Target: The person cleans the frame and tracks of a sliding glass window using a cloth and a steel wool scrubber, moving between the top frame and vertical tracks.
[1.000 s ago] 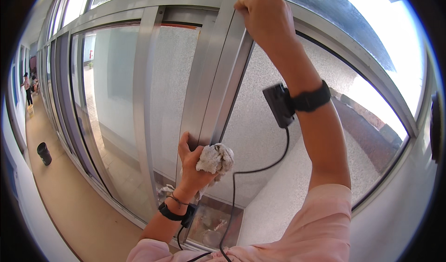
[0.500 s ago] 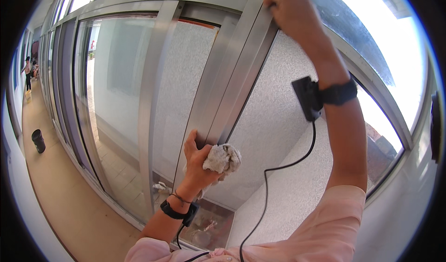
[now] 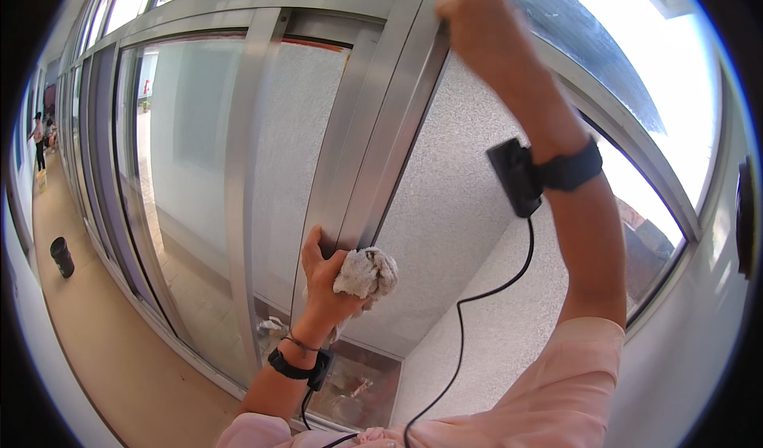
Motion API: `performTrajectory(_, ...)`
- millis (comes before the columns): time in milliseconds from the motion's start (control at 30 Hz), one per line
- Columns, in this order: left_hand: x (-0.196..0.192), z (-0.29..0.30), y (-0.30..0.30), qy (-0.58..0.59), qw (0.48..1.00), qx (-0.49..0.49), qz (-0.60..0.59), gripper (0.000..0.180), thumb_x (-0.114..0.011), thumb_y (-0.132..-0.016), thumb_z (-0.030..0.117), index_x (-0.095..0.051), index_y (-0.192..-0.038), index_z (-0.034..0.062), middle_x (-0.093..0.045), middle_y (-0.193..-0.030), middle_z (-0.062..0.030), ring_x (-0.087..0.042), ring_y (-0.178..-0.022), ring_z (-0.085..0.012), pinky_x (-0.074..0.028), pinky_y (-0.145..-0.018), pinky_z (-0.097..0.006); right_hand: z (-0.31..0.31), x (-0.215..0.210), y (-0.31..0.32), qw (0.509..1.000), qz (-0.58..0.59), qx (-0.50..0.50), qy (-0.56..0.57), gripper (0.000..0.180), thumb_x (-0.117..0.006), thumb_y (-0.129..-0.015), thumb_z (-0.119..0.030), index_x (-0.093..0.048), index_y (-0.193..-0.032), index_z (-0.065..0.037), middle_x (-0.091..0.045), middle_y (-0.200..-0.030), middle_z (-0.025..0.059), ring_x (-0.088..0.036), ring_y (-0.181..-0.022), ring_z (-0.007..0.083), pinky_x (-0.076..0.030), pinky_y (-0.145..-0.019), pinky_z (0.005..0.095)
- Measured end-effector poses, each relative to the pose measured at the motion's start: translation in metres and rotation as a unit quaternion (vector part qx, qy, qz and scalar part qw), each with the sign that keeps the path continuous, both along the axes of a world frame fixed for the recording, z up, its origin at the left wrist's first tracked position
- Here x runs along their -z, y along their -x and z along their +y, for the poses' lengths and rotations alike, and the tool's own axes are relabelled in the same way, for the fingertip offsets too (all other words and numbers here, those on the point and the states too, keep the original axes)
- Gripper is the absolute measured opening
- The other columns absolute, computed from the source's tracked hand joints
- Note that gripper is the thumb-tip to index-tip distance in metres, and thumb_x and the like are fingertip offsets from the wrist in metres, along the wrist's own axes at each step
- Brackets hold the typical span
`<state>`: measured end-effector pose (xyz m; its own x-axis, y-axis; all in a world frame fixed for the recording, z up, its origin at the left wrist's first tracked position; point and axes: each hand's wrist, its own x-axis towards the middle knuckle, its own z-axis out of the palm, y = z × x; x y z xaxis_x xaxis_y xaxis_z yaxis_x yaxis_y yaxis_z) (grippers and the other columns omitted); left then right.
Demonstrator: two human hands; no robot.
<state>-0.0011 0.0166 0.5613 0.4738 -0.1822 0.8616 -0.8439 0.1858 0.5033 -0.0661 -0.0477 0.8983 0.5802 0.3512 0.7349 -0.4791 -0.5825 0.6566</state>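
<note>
My left hand (image 3: 322,289) is closed around a crumpled greyish-white rag (image 3: 367,273), its thumb and a finger resting against the metal window frame (image 3: 362,154) at about the height of the rag. High up, my right hand (image 3: 481,23) is curled and presses near the top of the same upright, close to the corner with the crossbar. Its fingers are bent inward and a little blurred, and whatever they may hold is hidden. Beside the upright is a glass pane (image 3: 445,210), with a rough white wall showing behind it.
A black cable (image 3: 459,329) hangs from the black device (image 3: 517,176) on my right wrist. Down the corridor at left stand a dark bin (image 3: 62,257) and, further off, a person (image 3: 39,140). More sliding window panels (image 3: 191,122) line the corridor.
My right hand has shifted slightly left along the top of the frame. The left hand still grips the rag against the upright, and the whole view has drifted a little.
</note>
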Motion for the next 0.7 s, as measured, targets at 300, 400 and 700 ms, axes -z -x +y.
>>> performTrajectory(300, 0.000, 0.001, -0.002, 0.014, 1.000, 0.001, -0.016, 0.034, -0.075, -0.048, 0.013, -0.059, -0.078, 0.0073, -0.031, -0.122, -0.0248, -0.026, -0.118, -0.0392, -0.026, -0.096, -0.044, -0.032, -0.018, 0.073, 0.995, 0.002, -0.103, -0.010, 0.005, -0.060, -0.073, -0.006, -0.064, -0.076, -0.006, -0.063, -0.077, 0.0083, -0.061, -0.070, 0.0213, -0.047, -0.069, 0.0282)
performTrajectory(400, -0.002, 0.001, -0.001, 0.024, 1.000, -0.006, -0.006, 0.035, -0.075, -0.048, 0.013, -0.059, -0.079, 0.0068, -0.031, -0.123, -0.0235, -0.028, -0.116, -0.0384, -0.025, -0.097, -0.042, -0.049, -0.011, 0.102, 0.994, 0.011, -0.102, -0.035, 0.008, -0.058, -0.072, -0.001, -0.064, -0.075, -0.005, -0.062, -0.073, 0.0087, -0.061, -0.066, 0.0199, -0.048, -0.064, 0.0272)
performTrajectory(700, 0.000, 0.005, -0.005, 0.028, 0.998, 0.052, 0.010, 0.036, -0.077, -0.049, 0.017, -0.059, -0.079, 0.0055, -0.027, -0.124, -0.0225, -0.031, -0.112, -0.0382, -0.027, -0.095, -0.045, -0.030, -0.017, 0.058, 0.990, 0.017, -0.129, -0.052, 0.008, -0.061, -0.071, -0.006, -0.063, -0.079, -0.005, -0.063, -0.073, 0.0073, -0.060, -0.067, 0.0174, -0.046, -0.064, 0.0262)
